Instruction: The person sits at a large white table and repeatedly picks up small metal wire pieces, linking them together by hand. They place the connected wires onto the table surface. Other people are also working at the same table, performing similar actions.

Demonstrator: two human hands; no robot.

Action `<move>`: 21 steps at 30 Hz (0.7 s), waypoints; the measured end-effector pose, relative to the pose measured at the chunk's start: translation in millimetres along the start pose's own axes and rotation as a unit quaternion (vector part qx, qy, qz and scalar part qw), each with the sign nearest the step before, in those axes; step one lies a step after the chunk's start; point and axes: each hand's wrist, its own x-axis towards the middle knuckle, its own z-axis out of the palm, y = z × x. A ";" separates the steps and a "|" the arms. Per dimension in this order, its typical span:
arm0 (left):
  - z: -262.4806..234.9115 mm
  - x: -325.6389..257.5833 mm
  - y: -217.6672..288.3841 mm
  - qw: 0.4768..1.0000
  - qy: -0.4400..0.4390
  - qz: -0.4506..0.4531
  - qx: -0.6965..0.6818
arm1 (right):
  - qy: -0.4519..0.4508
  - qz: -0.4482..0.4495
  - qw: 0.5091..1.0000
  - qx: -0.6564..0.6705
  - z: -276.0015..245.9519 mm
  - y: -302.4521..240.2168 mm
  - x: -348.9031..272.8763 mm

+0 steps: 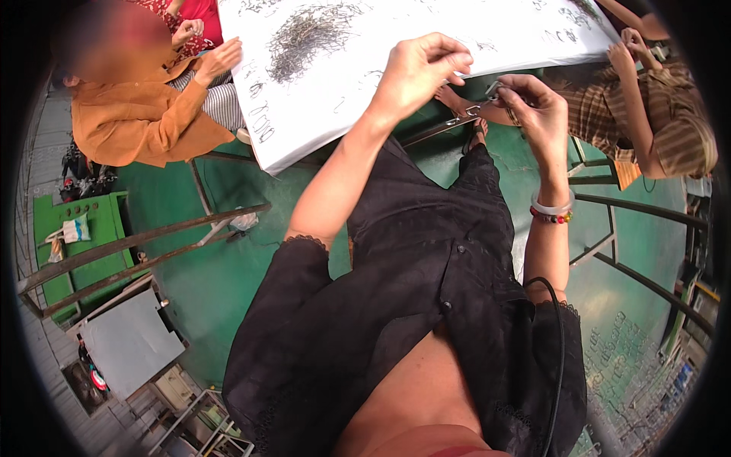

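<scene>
My right hand is closed, pinching a small silvery metal piece between thumb and fingers. Close to it, shiny metal links or hooks show against the dark background; whether they join the held piece is hard to tell. My left hand hovers over the near edge of the white-covered table, its fingers bent and a little apart, with nothing visible in them. On the table lie a heap of thin metal pieces and several small dark metal parts.
A person in an orange jacket sits at the left, beside someone in red. Another person in checked brown clothing sits at the right. Metal frame bars cross the left side above the green floor.
</scene>
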 end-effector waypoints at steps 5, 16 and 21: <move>29.3 -16.8 -7.2 0.998 0.014 0.033 0.059 | 0.020 -0.021 0.997 0.067 19.1 -3.8 -12.2; 45.5 -30.0 -7.7 0.993 0.093 0.039 0.063 | 0.021 -0.029 0.997 0.075 27.8 -2.6 -17.0; 33.5 -27.7 -8.7 0.980 0.144 0.079 0.109 | 0.012 0.032 0.997 0.074 12.0 2.6 32.3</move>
